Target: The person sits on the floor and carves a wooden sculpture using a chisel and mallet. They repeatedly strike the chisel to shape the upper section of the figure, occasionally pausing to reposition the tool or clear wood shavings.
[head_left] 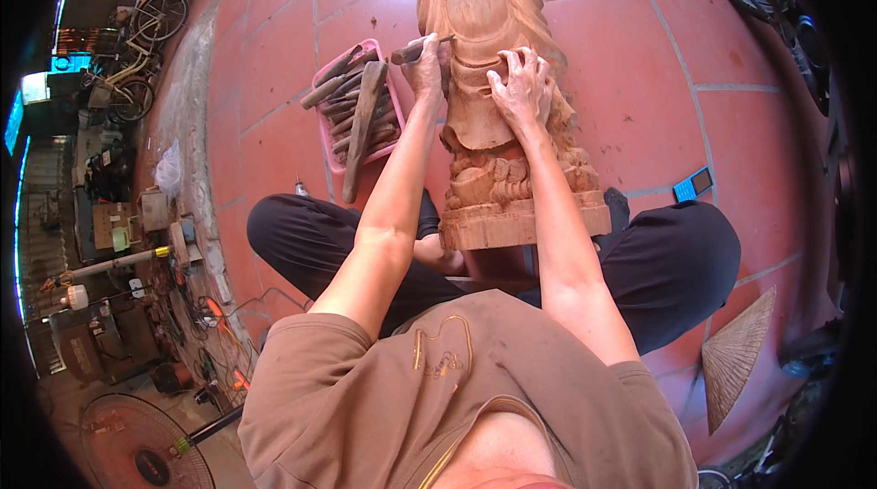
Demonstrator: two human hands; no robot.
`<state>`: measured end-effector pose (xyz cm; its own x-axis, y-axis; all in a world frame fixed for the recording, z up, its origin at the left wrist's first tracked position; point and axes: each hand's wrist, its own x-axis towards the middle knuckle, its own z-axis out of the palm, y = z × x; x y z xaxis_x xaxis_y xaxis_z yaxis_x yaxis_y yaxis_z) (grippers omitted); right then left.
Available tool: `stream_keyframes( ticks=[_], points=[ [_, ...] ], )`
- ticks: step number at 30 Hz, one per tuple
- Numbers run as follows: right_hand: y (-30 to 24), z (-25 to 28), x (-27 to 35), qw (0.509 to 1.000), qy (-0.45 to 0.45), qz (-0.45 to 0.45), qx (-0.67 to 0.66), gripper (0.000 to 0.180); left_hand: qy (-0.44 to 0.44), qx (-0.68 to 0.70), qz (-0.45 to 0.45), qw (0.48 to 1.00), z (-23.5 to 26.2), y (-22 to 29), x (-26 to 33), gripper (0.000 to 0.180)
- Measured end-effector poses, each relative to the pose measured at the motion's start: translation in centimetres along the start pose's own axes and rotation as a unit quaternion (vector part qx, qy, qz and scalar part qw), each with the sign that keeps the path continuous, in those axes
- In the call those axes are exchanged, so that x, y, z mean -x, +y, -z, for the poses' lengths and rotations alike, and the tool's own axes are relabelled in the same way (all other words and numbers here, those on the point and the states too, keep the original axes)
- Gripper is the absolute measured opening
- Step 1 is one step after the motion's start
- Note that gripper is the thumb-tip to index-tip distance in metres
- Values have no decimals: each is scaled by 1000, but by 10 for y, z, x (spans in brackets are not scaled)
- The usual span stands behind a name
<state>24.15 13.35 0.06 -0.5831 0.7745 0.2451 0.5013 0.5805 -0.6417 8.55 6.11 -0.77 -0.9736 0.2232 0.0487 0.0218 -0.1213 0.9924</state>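
Wooden statue (484, 78): lying before me on red tiles.
Left hand (425, 64): fingers wrapped around a chisel (416, 50), tip seemingly touching it.
Right hand (523, 87): fingers spread, pressing it.

Single head-mounted fisheye, looking steeply down from above, close over the wood carving (498, 96) and tiled floor (639, 78); edges bent.

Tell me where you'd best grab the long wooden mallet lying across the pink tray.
Probably the lower, narrower end of the mallet, which sticks out past the pink tray toward the person. It rests on top of the other tools, so nothing pins it. Coming from the person's left side suits the left hand, though that hand holds a chisel now.
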Motion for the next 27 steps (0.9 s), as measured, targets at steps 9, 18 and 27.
stream_keyframes(
  ticks=[9,18,27],
  points=[
    [-4,4,1,1000,1,1,20,41,-81,-91,-20,992,28,8,17,18],
    [-4,0,2,1000,8,10,10,42,-38,-74,-57,995,11,2,-6,16],
    [-2,1,0,1000,2,-1,17,41,-97,-94,5,991,35,2,0,19]
  ],
)
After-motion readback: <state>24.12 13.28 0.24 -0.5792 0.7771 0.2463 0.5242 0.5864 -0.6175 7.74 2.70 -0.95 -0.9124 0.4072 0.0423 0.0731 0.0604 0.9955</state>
